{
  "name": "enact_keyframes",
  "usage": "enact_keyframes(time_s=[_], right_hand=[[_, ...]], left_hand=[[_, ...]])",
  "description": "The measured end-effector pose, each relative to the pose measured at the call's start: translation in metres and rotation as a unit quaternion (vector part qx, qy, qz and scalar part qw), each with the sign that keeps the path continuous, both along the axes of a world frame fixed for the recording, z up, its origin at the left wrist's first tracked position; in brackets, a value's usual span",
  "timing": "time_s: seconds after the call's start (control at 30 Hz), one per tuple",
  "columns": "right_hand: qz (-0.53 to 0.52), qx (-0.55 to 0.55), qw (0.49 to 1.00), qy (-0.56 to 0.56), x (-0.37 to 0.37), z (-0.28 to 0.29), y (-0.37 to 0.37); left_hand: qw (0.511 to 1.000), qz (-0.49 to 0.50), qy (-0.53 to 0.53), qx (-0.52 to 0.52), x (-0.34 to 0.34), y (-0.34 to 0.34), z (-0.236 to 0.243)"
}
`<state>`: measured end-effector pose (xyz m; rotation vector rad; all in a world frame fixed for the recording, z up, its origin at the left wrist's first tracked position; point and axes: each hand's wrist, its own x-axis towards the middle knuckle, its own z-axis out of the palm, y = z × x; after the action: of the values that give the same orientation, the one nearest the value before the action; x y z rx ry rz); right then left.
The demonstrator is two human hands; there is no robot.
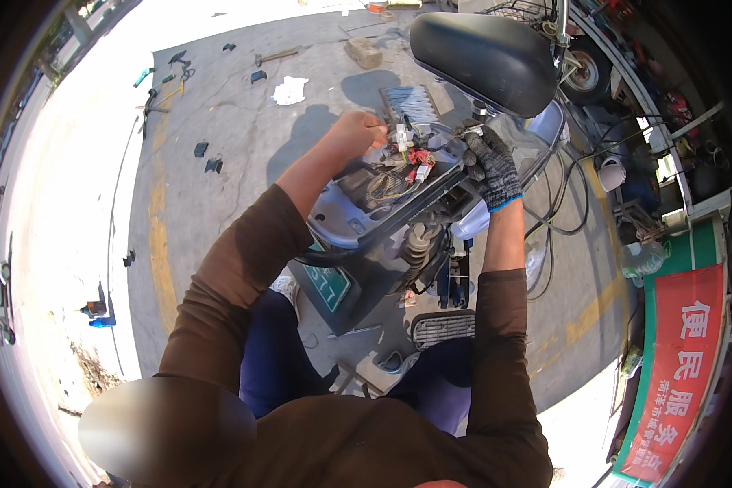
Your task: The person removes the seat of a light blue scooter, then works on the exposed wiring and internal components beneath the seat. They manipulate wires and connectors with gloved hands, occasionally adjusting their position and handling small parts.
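A light-blue scooter body (343, 226) stands before me with its top compartment uncovered, showing a tangle of wires. My bare left hand (358, 135) is closed in a pinch at the left of this wiring, beside a white connector (402, 137); what its fingers hold is too small to tell. Red connectors (420, 158) lie among the wires. My right hand (493, 169), in a dark grey knitted glove, reaches over the compartment's right edge. Its fingers are curled around a small piece near a wire, which I cannot make out. Below hangs a green number plate (327, 285).
A black padded seat (484, 63) juts over the far right of the scooter. Black hoses (551, 213) loop on the ground at right, near a wheel (584, 71) and a red banner (681, 366). A stone (363, 53), a hammer (276, 57) and a white cloth (290, 90) lie beyond.
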<state>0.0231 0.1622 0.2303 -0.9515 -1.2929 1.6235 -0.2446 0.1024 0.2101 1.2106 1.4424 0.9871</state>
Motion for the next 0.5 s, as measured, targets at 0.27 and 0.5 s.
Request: enact_keyframes(time_s=[0.27, 0.5], right_hand=[[0.028, -0.016, 0.999, 0.022, 0.010, -0.011, 0.009], [0.036, -0.017, 0.999, 0.009, 0.008, -0.006, 0.008]], left_hand=[[0.929, -0.143, 0.319, 0.122, 0.012, 0.000, -0.005], [0.906, -0.032, 0.368, 0.206, 0.032, -0.013, -0.012]])
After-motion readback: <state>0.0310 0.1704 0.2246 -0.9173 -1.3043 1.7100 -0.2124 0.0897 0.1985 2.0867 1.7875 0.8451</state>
